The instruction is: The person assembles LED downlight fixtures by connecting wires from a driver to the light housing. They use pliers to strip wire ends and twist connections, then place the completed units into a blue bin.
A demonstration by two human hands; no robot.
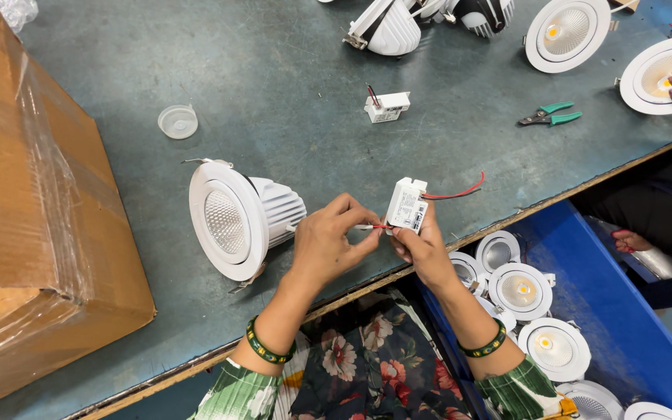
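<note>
Wiring a driver at the bench [118, 62] edge.
I see, L to R: white downlight [231, 219] lying by left hand [327, 243], which pinches thin wires [367, 227]; right hand [421, 247] grips small white driver box [407, 205], red/black leads [456, 194] trailing right.

Both forearms reach up from the lower edge, converging toward each other, each wrist wearing a green bangle. The left hand [327, 243] is curled, thumb and fingertips pinched together. The right hand [423, 247] faces it, fingers closed in a grip, knuckles nearly touching the left.
</note>
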